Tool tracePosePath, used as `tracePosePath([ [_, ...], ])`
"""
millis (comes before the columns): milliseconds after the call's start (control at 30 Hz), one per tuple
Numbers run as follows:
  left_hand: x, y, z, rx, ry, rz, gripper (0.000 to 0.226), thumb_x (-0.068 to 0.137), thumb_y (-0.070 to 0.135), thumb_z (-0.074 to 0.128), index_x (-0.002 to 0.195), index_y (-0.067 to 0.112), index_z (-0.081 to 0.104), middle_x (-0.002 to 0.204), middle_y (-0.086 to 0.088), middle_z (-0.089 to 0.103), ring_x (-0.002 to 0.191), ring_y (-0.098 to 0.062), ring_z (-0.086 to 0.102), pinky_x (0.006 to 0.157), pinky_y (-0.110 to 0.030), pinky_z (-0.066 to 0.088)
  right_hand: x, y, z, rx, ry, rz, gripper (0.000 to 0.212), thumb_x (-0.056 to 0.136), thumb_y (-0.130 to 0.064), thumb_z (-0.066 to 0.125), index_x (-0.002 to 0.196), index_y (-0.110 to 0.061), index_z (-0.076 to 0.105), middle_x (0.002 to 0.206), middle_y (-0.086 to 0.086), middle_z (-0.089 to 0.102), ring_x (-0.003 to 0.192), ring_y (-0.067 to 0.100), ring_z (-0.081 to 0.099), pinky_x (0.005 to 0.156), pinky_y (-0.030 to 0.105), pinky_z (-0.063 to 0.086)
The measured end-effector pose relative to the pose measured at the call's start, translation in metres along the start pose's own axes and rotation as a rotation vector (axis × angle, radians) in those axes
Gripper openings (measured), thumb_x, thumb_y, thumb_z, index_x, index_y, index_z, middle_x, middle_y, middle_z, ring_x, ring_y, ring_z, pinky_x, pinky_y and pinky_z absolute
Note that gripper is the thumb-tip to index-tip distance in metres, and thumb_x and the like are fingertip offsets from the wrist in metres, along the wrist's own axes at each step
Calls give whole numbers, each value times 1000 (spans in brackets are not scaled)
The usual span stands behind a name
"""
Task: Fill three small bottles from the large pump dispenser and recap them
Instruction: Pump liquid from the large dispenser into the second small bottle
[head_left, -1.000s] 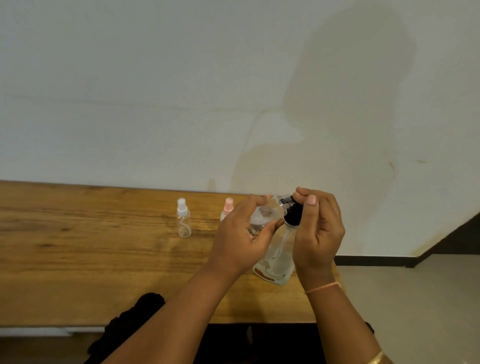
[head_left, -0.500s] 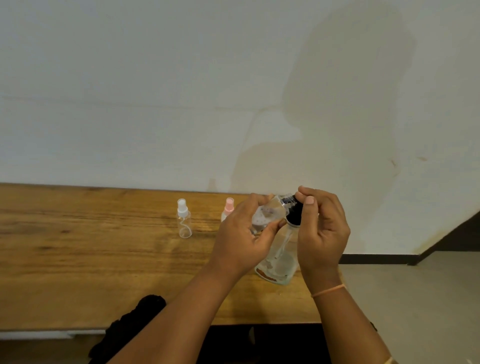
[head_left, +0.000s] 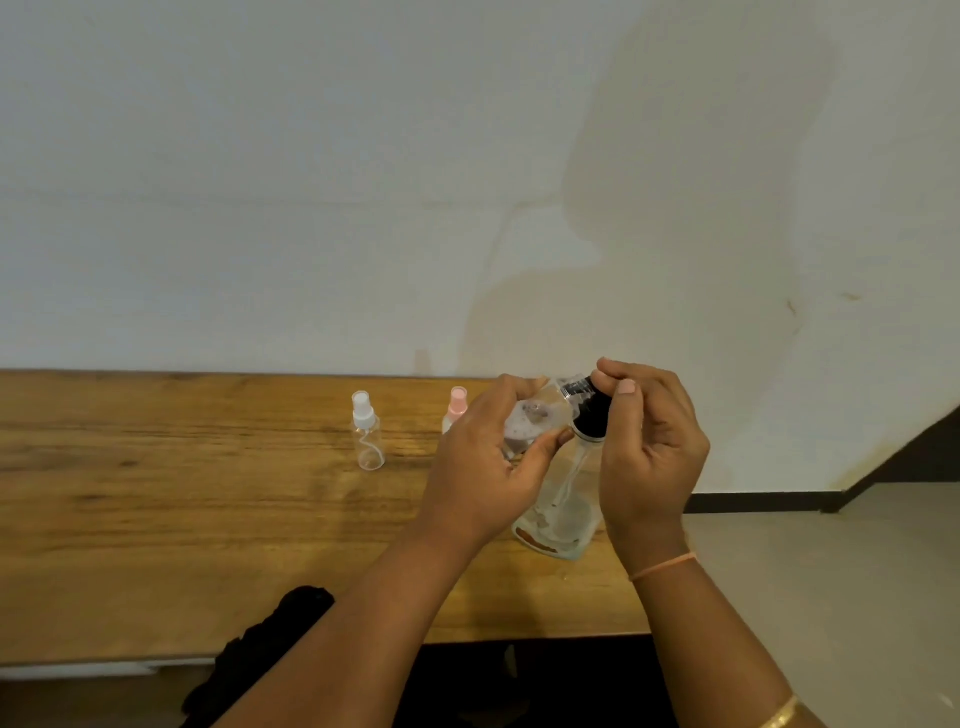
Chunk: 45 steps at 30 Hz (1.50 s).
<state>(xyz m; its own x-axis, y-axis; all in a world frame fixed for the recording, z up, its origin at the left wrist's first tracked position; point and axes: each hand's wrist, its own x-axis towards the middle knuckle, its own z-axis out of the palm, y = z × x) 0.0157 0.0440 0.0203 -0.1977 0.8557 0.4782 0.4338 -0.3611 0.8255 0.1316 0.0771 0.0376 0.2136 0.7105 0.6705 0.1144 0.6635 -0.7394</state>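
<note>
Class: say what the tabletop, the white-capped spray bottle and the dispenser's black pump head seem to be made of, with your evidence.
Tabletop: wood, probably varnished; brown grain streaks and a mild sheen.
White-capped spray bottle: clear plastic, most likely; the wood shows through it.
Pump head: black, smooth, probably plastic; largely hidden, so uncertain.

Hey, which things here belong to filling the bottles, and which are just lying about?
Job: large pump dispenser; small clear bottle gripped by the left hand; right hand on the pump head; white-capped bottle; pink-capped bottle.
Lying about: black cloth by the wooden table's near edge.
</note>
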Motion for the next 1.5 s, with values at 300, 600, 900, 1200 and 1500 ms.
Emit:
tracePosePath([
  [300,0,3,-2,9,28,41,37,81,47,63,113,35,49,105,10,66,88,-6,65,66,-30,57,4,-7,2,-24,17,-10,22,91,-18,44,88,-17,65,88,-2,62,88,0,60,76,10,47],
  [600,-1,-2,1,-1,10,25,35,81,39,67,112,36,50,104,13,65,85,-6,66,67,-29,57,1,-6,2,35,24,42,22,89,-19,43,86,-18,65,88,2,63,87,1,61,75,10,48],
  [900,4,-4,1,-17,20,26,38,80,47,65,113,32,54,99,14,66,73,-16,67,60,-41,56,8,-6,5,10,19,-42,23,88,-15,43,86,-10,66,85,-1,60,85,-6,60,74,7,45],
  [1200,-1,-2,2,-58,3,-7,34,82,33,69,112,29,56,99,17,64,78,-8,67,63,-32,57,4,-2,1,9,-10,-22,24,89,-19,43,86,-13,65,88,-1,61,87,1,60,76,10,47],
  [1500,4,-3,-1,-53,-2,6,37,80,43,66,113,32,53,101,11,66,83,-9,67,65,-31,58,10,-3,4,-27,-1,-86,24,89,-15,42,84,-10,66,84,-5,59,84,-3,59,74,8,46],
])
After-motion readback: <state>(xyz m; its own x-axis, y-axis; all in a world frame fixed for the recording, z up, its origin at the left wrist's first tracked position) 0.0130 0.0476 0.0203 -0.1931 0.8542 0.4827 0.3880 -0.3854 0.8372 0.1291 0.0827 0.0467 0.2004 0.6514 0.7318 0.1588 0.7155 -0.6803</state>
